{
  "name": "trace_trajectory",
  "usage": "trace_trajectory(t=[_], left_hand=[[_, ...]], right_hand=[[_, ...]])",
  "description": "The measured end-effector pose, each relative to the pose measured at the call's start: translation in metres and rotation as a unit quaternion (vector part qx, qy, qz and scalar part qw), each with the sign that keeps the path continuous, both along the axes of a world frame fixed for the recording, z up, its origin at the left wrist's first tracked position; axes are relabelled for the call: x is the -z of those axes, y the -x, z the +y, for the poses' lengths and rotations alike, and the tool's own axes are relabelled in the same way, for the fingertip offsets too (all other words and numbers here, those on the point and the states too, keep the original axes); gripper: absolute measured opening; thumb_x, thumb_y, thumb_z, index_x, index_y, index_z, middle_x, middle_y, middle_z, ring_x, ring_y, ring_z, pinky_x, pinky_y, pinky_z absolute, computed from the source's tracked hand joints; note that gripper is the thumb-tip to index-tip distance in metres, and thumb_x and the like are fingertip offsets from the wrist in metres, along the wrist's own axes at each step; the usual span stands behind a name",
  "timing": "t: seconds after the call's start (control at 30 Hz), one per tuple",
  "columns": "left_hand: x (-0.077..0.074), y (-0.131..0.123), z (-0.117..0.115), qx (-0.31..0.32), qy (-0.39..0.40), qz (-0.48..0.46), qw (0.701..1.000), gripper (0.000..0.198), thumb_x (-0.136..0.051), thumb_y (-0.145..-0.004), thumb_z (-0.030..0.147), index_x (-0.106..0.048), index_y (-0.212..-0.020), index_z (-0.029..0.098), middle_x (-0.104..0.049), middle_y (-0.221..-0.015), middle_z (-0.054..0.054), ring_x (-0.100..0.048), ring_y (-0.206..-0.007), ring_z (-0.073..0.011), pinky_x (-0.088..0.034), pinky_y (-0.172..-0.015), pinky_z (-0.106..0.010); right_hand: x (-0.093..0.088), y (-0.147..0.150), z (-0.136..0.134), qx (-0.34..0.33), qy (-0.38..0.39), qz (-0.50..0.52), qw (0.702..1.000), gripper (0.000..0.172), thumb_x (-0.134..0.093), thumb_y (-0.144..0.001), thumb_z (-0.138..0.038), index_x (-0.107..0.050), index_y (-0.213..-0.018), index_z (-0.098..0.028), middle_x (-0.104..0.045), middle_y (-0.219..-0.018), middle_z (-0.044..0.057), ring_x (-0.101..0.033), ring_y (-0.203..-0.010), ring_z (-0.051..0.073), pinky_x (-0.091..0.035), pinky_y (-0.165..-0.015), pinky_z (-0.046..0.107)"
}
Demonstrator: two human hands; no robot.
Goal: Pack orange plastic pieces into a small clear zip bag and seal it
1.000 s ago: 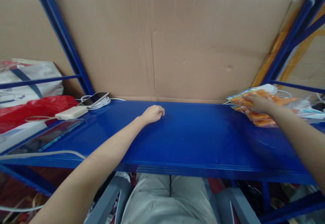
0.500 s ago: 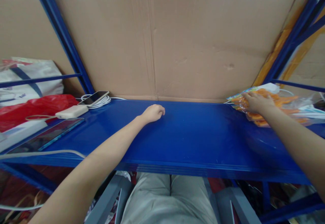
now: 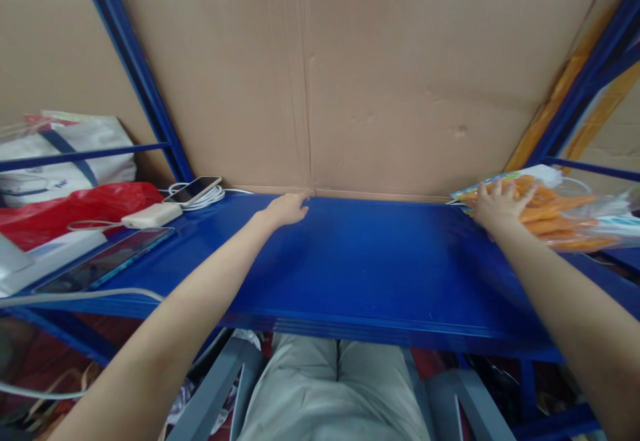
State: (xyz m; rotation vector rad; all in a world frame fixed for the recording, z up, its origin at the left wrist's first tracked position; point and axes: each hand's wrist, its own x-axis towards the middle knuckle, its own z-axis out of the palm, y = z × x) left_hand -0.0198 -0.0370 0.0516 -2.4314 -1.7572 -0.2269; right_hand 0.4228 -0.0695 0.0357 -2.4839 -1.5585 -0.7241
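My left hand [image 3: 287, 209] is over the back of the blue shelf [image 3: 370, 267], near the foot of the cardboard, with its fingers loosely stretched out and nothing in them. At the right end, my right hand [image 3: 499, 207] rests with spread fingers against clear plastic packets of orange items [image 3: 555, 211]. A printed coloured edge shows on the packets' far side. What exactly the orange items are I cannot make out.
A tall cardboard sheet [image 3: 380, 87] closes off the back between blue metal posts. On the left lie a phone [image 3: 193, 191] on a coiled white cable, a white power bank [image 3: 153, 216], a dark tablet [image 3: 107, 261], a red plastic bag [image 3: 95, 206] and a white bag [image 3: 107, 147].
My left hand has moved slightly left and away from me, and its curled fingers have stretched out. My right hand's fingers have spread on the packets. The view has shifted a little.
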Motion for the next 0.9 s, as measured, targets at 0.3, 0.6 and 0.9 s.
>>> trace_trajectory(t=[0.3,0.6,0.9], left_hand=[[-0.004,0.062,-0.048,-0.306,0.004,0.002,0.952,0.063,-0.029,-0.1,0.048,-0.032,-0.157,0.02,-0.017,-0.167,-0.013,-0.015,-0.153,-0.0392,-0.03,-0.111,-0.071],[0.013,0.13,-0.055,-0.419,0.021,-0.104,0.902,0.073,-0.016,-0.099,0.056,-0.018,-0.16,0.016,0.011,-0.167,-0.008,0.005,-0.154,-0.0406,-0.026,-0.108,-0.076],[0.022,0.153,-0.044,-0.445,0.015,-0.129,0.886,0.071,-0.02,-0.099,0.054,-0.022,-0.159,0.016,0.006,-0.168,-0.01,-0.003,-0.154,-0.0415,-0.03,-0.105,-0.076]], right_hand=[[0.005,0.04,-0.009,-0.044,-0.057,0.064,0.995,0.059,-0.032,-0.094,-0.017,-0.039,-0.152,-0.008,-0.028,-0.163,0.021,-0.021,-0.151,0.034,-0.014,-0.117,0.069],[0.0,0.047,-0.019,-0.103,-0.061,0.073,0.99,0.059,-0.027,-0.097,-0.022,-0.038,-0.151,-0.002,-0.027,-0.163,0.021,-0.022,-0.151,0.034,-0.016,-0.118,0.067],[0.001,0.041,-0.018,-0.128,-0.072,0.091,0.985,0.057,-0.03,-0.095,-0.024,-0.042,-0.147,-0.003,-0.031,-0.16,0.025,-0.029,-0.148,0.036,-0.021,-0.116,0.066]])
